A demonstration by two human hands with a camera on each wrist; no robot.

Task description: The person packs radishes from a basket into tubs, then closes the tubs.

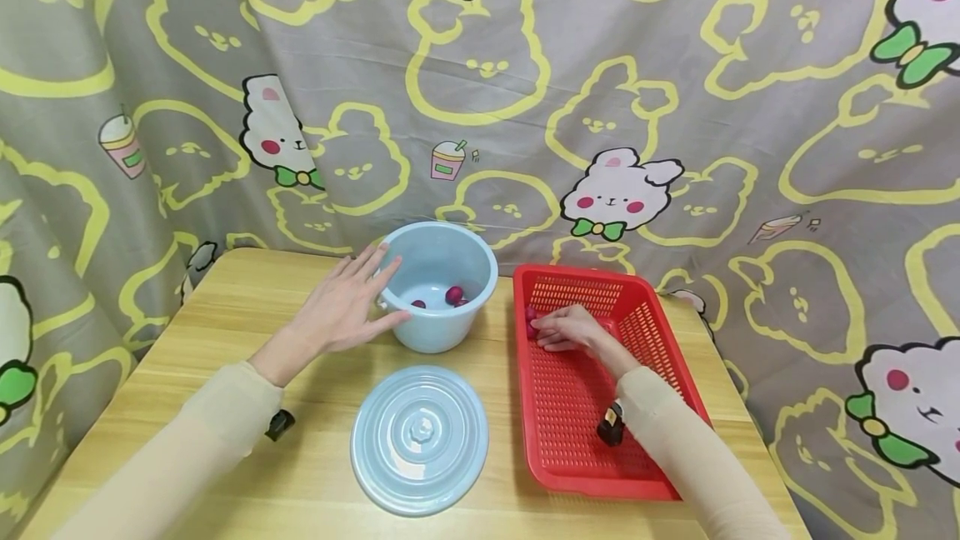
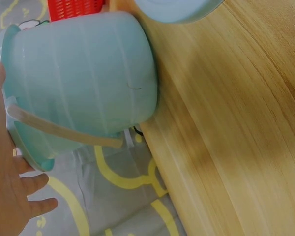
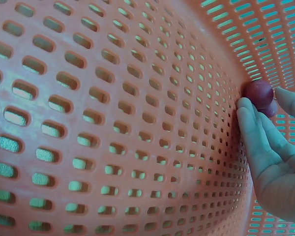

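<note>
My left hand (image 1: 337,307) reaches to the left side of a light blue bucket (image 1: 431,332), fingers spread and straight at its rim. The left wrist view shows that hand (image 2: 10,191) beside the rim and the bucket's pale handle (image 2: 64,130) hanging down. Inside the bucket lie a few dark red plums (image 1: 454,295). Within a red plastic basket (image 1: 570,457), my right hand (image 1: 573,330) is at the far left wall. Its fingers and thumb stand on either side of a dark red plum (image 3: 258,93). Another plum (image 3: 270,108) sits right behind, partly hidden.
A round light blue lid (image 1: 420,465) with a knob lies on the wooden table (image 1: 315,457) in front of the bucket. The basket stands to the right of both. A patterned grey curtain (image 1: 360,48) hangs behind the table and along its sides.
</note>
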